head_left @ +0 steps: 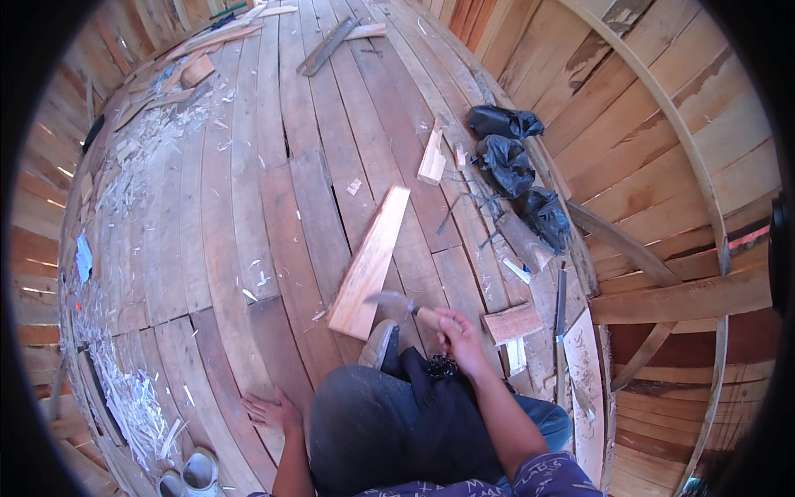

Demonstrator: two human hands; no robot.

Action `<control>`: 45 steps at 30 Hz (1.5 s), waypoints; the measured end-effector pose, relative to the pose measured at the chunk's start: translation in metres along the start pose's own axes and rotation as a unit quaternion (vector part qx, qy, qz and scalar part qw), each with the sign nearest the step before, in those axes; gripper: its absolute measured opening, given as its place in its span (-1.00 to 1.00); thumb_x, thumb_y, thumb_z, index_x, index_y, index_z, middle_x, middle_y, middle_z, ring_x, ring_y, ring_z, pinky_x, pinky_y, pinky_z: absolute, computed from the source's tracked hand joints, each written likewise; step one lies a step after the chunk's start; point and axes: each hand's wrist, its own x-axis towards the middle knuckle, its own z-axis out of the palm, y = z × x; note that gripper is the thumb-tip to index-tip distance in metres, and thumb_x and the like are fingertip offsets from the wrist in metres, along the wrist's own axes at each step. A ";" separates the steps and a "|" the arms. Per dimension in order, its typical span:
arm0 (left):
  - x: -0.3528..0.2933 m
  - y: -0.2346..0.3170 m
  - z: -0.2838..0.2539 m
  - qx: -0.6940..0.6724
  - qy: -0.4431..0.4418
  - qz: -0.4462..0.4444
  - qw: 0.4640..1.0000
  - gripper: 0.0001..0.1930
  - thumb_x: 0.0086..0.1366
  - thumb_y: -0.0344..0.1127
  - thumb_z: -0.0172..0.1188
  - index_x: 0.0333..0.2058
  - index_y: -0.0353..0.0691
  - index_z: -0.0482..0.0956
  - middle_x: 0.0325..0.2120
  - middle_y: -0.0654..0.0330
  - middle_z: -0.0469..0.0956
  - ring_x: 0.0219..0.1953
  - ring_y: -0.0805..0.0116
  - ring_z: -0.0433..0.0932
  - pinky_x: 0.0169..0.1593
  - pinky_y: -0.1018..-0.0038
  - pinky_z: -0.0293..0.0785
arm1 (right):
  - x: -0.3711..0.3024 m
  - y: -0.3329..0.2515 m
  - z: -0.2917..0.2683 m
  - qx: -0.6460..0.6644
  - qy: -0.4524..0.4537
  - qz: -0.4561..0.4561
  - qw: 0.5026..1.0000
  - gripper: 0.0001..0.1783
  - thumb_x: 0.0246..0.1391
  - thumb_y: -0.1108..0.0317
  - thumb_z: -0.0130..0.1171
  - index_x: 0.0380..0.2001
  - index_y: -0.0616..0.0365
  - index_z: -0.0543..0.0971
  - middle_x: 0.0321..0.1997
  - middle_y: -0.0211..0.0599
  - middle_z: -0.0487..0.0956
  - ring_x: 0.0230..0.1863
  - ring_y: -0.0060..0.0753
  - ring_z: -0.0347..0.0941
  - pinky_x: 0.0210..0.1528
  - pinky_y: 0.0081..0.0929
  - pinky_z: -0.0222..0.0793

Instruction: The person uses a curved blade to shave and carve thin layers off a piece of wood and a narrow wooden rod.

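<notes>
Nearest the camera: the person's own bent knee (356,422), low in the view, with a purple patterned sleeve (553,476) to its right. Posture is seated or crouched low; cannot tell which.

Right hand (461,338): grip wrapped around the wooden handle of a curved knife (420,313). Blade points left, away from the fingers; presumably held by the handle to keep skin off the edge and give control.

Wood piece (373,253): pale, long, lying slantwise on the plank floor (248,331) ahead of the knee. Near end lies just beyond a shoe (379,344), probably so placed to be within easy reach. Blade overlaps this end in the view; contact with it cannot be told. No hand is on the wood.

Left hand (273,412): grip empty, fingers spread, palm down on the floorboards, well apart from the wood. Likely a prop for body weight.

Surroundings: short wood block (512,323) right of the knife hand; three black plastic bags (505,166) in a row along the right wall, perhaps set there to leave the middle free. Pale shavings (141,414) gather along the left side; a pair of clogs (199,470) at lower left.
</notes>
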 end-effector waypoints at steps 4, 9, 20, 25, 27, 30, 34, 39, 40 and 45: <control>0.001 0.010 -0.003 0.001 -0.013 -0.004 1.000 -0.03 0.29 0.29 0.01 0.42 -0.29 -0.09 0.45 -0.09 -0.16 0.50 0.01 -0.22 0.42 -0.14 -0.36 | -0.038 0.034 0.003 0.077 -0.045 0.002 0.996 -0.61 0.36 0.28 0.03 0.21 0.05 0.37 -0.44 -0.32 0.54 -0.71 -0.68 0.25 -0.63 -0.64 0.27; 0.008 0.010 -0.014 -0.042 -0.024 -0.015 0.999 -0.03 0.22 0.22 0.14 0.40 -0.27 -0.04 0.44 -0.10 -0.10 0.49 0.00 -0.19 0.40 -0.18 -0.34 | -0.044 0.013 0.020 -0.307 0.067 -0.350 0.883 -0.61 0.35 0.27 0.03 0.19 0.11 0.40 -0.42 -0.32 0.58 -0.63 -0.68 0.34 -0.56 -0.65 0.31; 0.027 0.192 -0.108 -0.229 -0.220 0.425 0.847 -0.29 0.01 0.04 0.43 0.02 -0.31 0.43 -0.14 -0.05 0.61 -0.04 -0.05 0.57 0.05 0.15 0.47 | -0.106 0.011 -0.045 0.204 0.098 -0.022 0.974 -0.55 0.36 0.29 -0.06 0.22 0.26 0.31 -0.20 -0.09 0.59 -0.55 -0.41 0.46 -0.50 -0.46 0.40; 0.014 0.250 -0.115 0.020 -0.283 0.430 0.857 -0.17 -0.11 0.17 0.49 0.04 -0.25 0.44 -0.06 -0.07 0.60 0.03 -0.03 0.57 0.06 0.15 0.48 | -0.166 0.033 -0.073 0.298 0.083 -0.006 0.951 -0.63 0.33 0.29 -0.06 0.10 0.29 0.32 -0.20 -0.01 0.58 -0.54 -0.31 0.48 -0.47 -0.34 0.44; 0.018 0.253 -0.109 0.026 -0.297 0.425 0.854 -0.14 -0.13 0.17 0.51 0.06 -0.24 0.42 -0.05 -0.07 0.60 0.02 -0.03 0.57 0.06 0.15 0.48 | -0.176 0.042 -0.077 0.319 0.066 -0.023 0.945 -0.62 0.32 0.31 -0.05 0.10 0.29 0.32 -0.20 -0.02 0.58 -0.54 -0.32 0.48 -0.45 -0.35 0.45; 0.018 0.252 -0.111 0.012 -0.285 0.410 0.867 -0.18 -0.14 0.14 0.52 0.01 -0.29 0.50 -0.08 -0.06 0.62 0.00 -0.02 0.59 0.05 0.13 0.48 | -0.173 0.051 -0.080 0.332 0.055 -0.035 0.941 -0.62 0.31 0.31 -0.04 0.10 0.30 0.32 -0.22 -0.03 0.59 -0.53 -0.33 0.49 -0.46 -0.36 0.44; 0.021 0.255 -0.120 0.021 -0.256 0.439 0.861 -0.42 -0.10 0.08 0.49 -0.21 -0.25 0.65 -0.23 -0.04 0.65 -0.07 -0.02 0.61 0.00 0.13 0.49 | -0.168 0.053 -0.083 0.324 0.039 -0.042 0.944 -0.62 0.30 0.33 -0.02 0.10 0.31 0.33 -0.23 -0.03 0.60 -0.53 -0.34 0.49 -0.45 -0.38 0.45; 0.024 0.253 -0.152 -0.032 -0.111 0.521 0.846 -0.69 -0.02 -0.08 0.42 -0.36 -0.14 0.69 -0.39 0.08 0.67 -0.18 0.05 0.62 0.03 0.07 0.39 | -0.175 0.048 -0.075 0.324 0.015 -0.072 0.943 -0.63 0.25 0.39 0.05 0.08 0.29 0.36 -0.22 -0.04 0.61 -0.43 -0.29 0.57 -0.41 -0.40 0.50; 0.025 0.253 -0.162 -0.039 -0.083 0.543 0.835 -0.74 0.00 -0.13 0.39 -0.36 -0.14 0.69 -0.41 0.09 0.66 -0.19 0.07 0.62 0.08 0.07 0.32 | -0.175 0.045 -0.070 0.331 0.001 -0.079 0.940 -0.63 0.24 0.40 0.06 0.08 0.29 0.36 -0.21 -0.05 0.61 -0.40 -0.27 0.59 -0.40 -0.41 0.51; 0.010 0.262 -0.253 -0.055 0.100 0.662 0.741 -0.90 0.03 -0.30 0.33 -0.46 -0.16 0.66 -0.51 0.12 0.63 -0.25 0.16 0.59 0.20 0.07 0.19 | -0.177 0.051 -0.077 0.332 -0.019 -0.095 0.938 -0.60 0.18 0.45 0.09 0.08 0.29 0.37 -0.23 -0.04 0.61 -0.29 -0.20 0.63 -0.37 -0.43 0.54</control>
